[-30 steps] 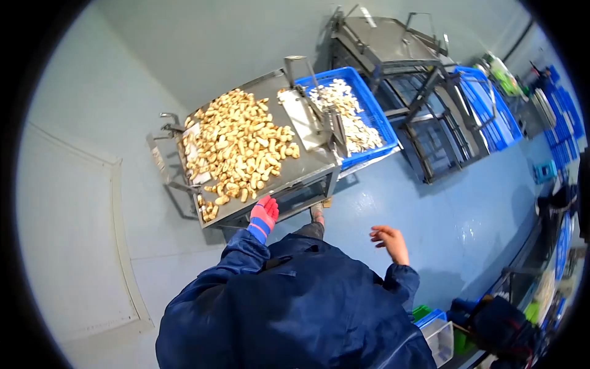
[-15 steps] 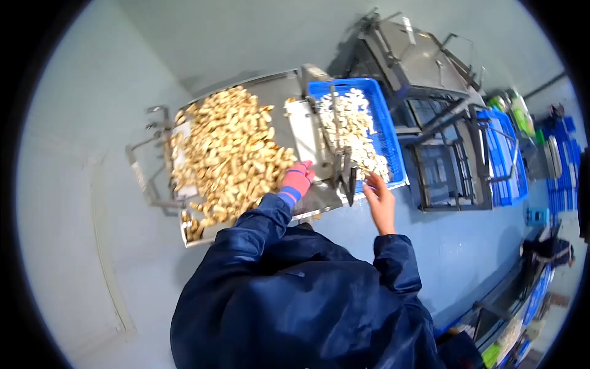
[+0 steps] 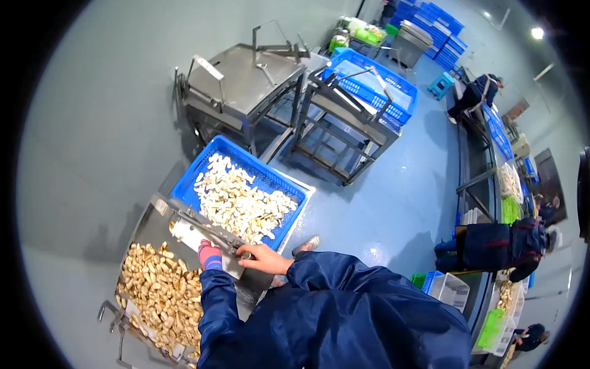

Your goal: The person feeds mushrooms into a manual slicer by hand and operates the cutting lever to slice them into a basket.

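My right hand [image 3: 265, 259] is closed around the handle end of a hinged metal cutter blade [image 3: 212, 231], which lies along the edge of the steel table. My left hand [image 3: 210, 254], in a pink and purple glove, is at a white cutting board [image 3: 187, 235] beside the blade. Its fingers look bent together; what they hold is too small to make out. A heap of tan, stubby pieces that look like mushrooms [image 3: 161, 295] lies left of the gloved hand. Beyond the blade, pale cut pieces [image 3: 239, 200] fill much of a blue basket [image 3: 203, 161].
Steel frame tables [image 3: 246, 80] and another blue crate [image 3: 369, 83] stand beyond the basket. Blue floor [image 3: 356, 215] stretches to the right. People [image 3: 498, 246] work along a bench at the far right, with crates on it. Stacked blue crates [image 3: 436, 27] are at the back.
My view has swung to the right, showing more of the room. My right hand, apart from the blade and half-open before, has come onto its handle. The gloved hand stays near the board.
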Motion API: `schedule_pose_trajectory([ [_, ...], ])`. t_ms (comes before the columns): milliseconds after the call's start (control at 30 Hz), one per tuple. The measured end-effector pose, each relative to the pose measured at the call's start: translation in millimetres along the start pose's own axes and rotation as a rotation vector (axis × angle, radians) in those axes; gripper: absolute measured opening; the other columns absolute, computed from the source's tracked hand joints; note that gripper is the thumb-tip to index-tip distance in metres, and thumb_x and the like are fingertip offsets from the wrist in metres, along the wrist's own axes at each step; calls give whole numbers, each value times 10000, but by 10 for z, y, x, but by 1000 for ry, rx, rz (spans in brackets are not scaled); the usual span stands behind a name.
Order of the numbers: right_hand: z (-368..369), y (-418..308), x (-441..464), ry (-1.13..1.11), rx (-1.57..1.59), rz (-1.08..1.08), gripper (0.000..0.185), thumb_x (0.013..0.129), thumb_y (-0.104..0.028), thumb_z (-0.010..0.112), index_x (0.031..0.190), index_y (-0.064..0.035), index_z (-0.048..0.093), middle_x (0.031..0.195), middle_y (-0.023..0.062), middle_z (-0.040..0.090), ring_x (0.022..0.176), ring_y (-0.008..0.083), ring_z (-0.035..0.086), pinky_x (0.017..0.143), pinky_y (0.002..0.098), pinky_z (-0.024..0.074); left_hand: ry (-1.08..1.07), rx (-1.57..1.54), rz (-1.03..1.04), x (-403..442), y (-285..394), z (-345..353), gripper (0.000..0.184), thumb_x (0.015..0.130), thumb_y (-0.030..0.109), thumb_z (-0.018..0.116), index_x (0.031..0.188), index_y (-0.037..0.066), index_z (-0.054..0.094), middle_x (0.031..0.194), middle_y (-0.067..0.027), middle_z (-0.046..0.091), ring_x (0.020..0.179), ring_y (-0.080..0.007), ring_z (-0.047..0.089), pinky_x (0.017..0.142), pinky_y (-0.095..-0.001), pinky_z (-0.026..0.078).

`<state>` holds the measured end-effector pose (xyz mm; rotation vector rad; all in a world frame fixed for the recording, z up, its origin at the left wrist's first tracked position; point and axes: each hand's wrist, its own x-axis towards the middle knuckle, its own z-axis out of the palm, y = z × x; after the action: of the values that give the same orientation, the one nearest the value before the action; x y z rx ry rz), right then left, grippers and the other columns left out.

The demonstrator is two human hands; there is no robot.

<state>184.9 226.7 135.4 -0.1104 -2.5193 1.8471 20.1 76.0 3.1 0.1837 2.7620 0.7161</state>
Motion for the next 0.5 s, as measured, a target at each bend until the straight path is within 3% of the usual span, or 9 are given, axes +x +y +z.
schedule_pose_trajectory([
  [67,1,23,45,-91,-23,166,328,825,-304,605,1021,-44,564,835,123,627,728,249,613,652,334,464,-84,53,-88,-58,-80,-171,221,716,193,634,850,24,587,887,-194,616,798,-354,596,734,-407,471],
  [167,94,300,60,-40,-2,-1,245,826,-240,611,970,-45,573,821,104,627,716,198,606,654,303,469,136,18,-19,66,-513,78,231,757,312,625,839,96,617,780,-172,617,792,-335,591,742,-411,467],
  [200,129,341,64,-34,-10,-73,228,824,-223,614,960,-45,575,820,92,628,716,176,602,654,292,470,113,-131,9,248,-798,208,315,748,383,643,865,91,623,803,-165,625,787,-311,598,733,-389,474],
  [233,153,322,38,-50,68,24,238,815,-229,618,949,-37,575,808,105,618,690,168,592,633,297,465,55,-350,59,264,-703,31,372,750,403,655,887,58,621,806,-151,633,759,-262,603,715,-363,475],
  [267,164,304,12,-85,144,132,249,807,-236,621,939,-29,575,796,118,608,665,160,582,612,302,461,25,-508,29,266,-466,-146,370,784,361,650,949,32,615,814,-104,640,717,-195,586,676,-318,469],
  [300,156,352,24,-142,138,184,229,810,-209,623,942,-28,578,795,84,617,690,133,578,614,294,465,-27,-711,139,114,-38,-644,364,820,301,631,1064,36,581,820,-63,628,680,-139,555,626,-280,453],
  [333,184,477,34,-125,176,165,193,819,-173,617,931,-21,579,793,58,617,697,117,586,618,270,474,-109,-908,99,169,74,-772,463,825,272,629,1203,42,495,847,-44,619,672,-97,530,595,-243,435],
  [400,161,445,10,-142,289,289,142,830,-125,607,907,-10,572,771,45,604,694,96,587,619,248,481,-36,-1044,36,109,245,-1111,582,820,278,631,1269,-12,402,869,-60,613,672,-102,535,604,-242,447],
  [500,147,336,26,-131,355,272,101,839,-67,592,891,12,558,750,39,591,693,88,588,620,229,487,134,-681,9,-225,-97,-1273,465,836,237,599,1211,-5,470,866,-76,623,746,-126,594,668,-252,477],
])
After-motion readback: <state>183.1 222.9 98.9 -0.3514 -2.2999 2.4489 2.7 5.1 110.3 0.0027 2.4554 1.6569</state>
